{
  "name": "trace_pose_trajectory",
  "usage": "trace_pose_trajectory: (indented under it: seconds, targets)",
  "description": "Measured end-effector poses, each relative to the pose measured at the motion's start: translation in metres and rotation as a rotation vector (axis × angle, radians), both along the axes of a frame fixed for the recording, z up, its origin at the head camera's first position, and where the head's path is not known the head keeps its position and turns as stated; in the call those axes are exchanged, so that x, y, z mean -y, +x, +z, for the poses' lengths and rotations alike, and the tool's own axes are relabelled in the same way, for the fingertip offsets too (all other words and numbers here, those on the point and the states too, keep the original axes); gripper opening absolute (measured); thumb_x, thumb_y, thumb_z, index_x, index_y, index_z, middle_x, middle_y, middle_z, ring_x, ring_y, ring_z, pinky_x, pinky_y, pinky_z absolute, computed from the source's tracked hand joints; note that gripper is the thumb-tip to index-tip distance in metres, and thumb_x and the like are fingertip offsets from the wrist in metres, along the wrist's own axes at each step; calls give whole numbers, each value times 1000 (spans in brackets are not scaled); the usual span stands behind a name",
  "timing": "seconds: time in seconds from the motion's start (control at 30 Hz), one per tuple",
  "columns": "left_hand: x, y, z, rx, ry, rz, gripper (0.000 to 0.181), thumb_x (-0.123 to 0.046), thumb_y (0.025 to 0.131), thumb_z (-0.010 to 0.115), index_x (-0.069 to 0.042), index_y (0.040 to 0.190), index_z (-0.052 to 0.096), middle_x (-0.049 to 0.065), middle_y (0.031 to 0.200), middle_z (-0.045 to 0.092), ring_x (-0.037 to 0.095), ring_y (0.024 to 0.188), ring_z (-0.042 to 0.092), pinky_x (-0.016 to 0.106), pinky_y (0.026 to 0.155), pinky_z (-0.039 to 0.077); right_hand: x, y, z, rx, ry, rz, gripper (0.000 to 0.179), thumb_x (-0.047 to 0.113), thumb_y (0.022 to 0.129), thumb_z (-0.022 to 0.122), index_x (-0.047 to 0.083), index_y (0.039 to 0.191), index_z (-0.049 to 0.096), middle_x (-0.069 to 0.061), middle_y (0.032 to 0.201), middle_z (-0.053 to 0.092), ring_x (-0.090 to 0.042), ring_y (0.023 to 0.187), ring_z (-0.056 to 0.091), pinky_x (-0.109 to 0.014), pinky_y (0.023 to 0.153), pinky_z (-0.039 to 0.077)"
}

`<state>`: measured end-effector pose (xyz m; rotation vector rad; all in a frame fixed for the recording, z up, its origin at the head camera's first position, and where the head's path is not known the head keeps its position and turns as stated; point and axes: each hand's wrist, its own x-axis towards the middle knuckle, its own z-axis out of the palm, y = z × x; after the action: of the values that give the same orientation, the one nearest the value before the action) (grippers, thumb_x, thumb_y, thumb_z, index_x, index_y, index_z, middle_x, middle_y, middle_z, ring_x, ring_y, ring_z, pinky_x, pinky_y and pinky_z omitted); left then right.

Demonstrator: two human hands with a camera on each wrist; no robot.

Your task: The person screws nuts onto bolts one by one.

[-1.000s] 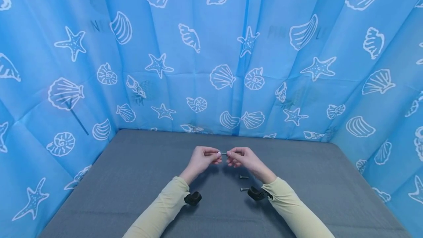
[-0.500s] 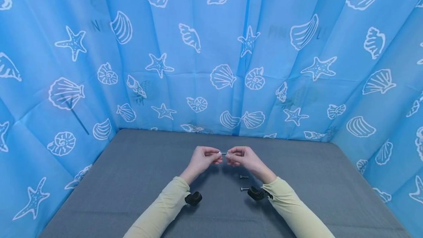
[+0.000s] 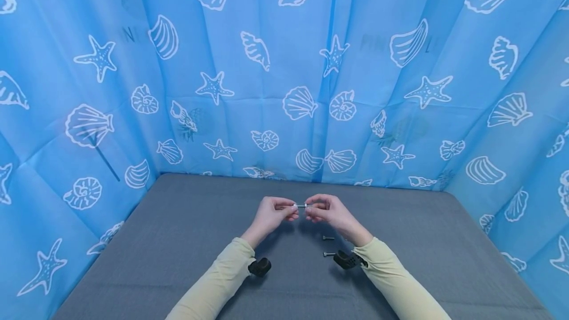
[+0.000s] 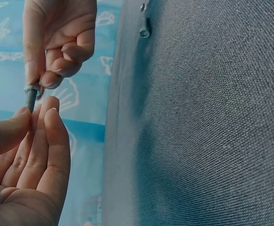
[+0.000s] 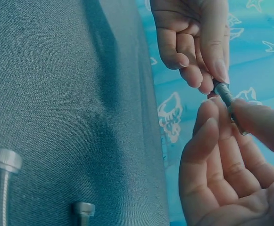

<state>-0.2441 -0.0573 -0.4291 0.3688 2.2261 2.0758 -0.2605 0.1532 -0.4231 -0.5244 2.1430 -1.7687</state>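
A small metal bolt [image 3: 301, 206] is held level between both hands above the grey table, near its middle. My left hand [image 3: 275, 211] pinches one end between thumb and index finger, hiding the bolt's end there. At the other end, my right hand [image 3: 328, 212] has its thumb and index finger on a small nut [image 4: 32, 88] around the shaft. The right wrist view shows bare thread [image 5: 225, 95] between the two thumbs, and the shaft's tip pokes out past the right thumb. The other fingers of both hands are loosely bent.
Two loose bolts, an upper one [image 3: 328, 237] and a lower one [image 3: 329, 254], lie on the grey cloth-covered table [image 3: 200, 241] beside the right wrist. Black wrist devices [image 3: 260, 266] sit under both sleeves. A blue shell-patterned curtain [image 3: 266, 63] surrounds the table's back and sides.
The right fingers have shifted slightly on the bolt's end, the index finger lifting a little, so the nut shows more now. The left hand and the loose bolts have stayed put.
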Motion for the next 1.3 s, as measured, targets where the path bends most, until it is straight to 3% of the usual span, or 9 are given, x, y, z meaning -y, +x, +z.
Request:
trace_pose_trajectory:
  seconds: [0.13,0.27,0.5,0.7,0.83,0.97,1.13,1.3]
  targets:
    - [-1,-5,-7,-7,-3,9,22,-5,91,65,11,105,67,18,88,71,25,78,70,47,76,56,1,0,1,19,31,-7,35,26,98,57,-6,110,60,-24,98,66,-33,89,65,-53,85,52]
    - [-1,-6,-8,-8,-12,11,25,-7,91,66,12,107,66,18,88,71,22,77,71,46,77,56,2,-1,1,21,6,3,36,25,99,55,-7,116,54,-22,97,66,-27,86,66,-48,81,55]
    - [0,-6,-10,-2,-13,9,24,-8,90,67,11,106,67,17,87,71,22,77,71,39,73,58,1,0,1,-6,-8,33,33,15,96,60,-9,117,52,-30,102,62,-34,92,64,-59,87,48]
    - [1,-6,-11,0,-11,9,23,-6,91,66,11,106,66,18,87,71,26,78,70,42,73,58,1,0,2,12,39,17,33,25,100,54,-6,111,59,-19,95,66,-30,87,66,-54,84,52]
    - [1,-5,-9,8,5,8,22,-5,90,66,11,105,67,19,88,70,26,78,70,47,76,56,2,1,3,12,7,18,36,20,98,57,-9,120,51,-24,101,65,-28,89,66,-54,83,52]
    - [0,-5,-8,4,8,3,21,-5,90,66,11,105,67,17,85,71,23,76,71,48,76,56,2,1,4,-8,-5,32,34,12,95,61,-9,119,50,-31,104,62,-39,94,64,-55,84,52]
    - [-1,-4,-7,-9,-3,7,24,-6,90,66,12,105,66,15,84,71,23,75,71,46,75,57,2,1,7,-6,52,14,29,21,98,58,-6,108,60,-28,100,64,-35,91,65,-50,82,54]
    - [-1,-4,-6,-4,2,3,19,-5,90,66,9,103,68,18,86,71,28,78,71,48,77,56,2,1,9,11,34,11,34,20,97,59,-7,116,55,-27,101,64,-34,91,65,-51,82,54]
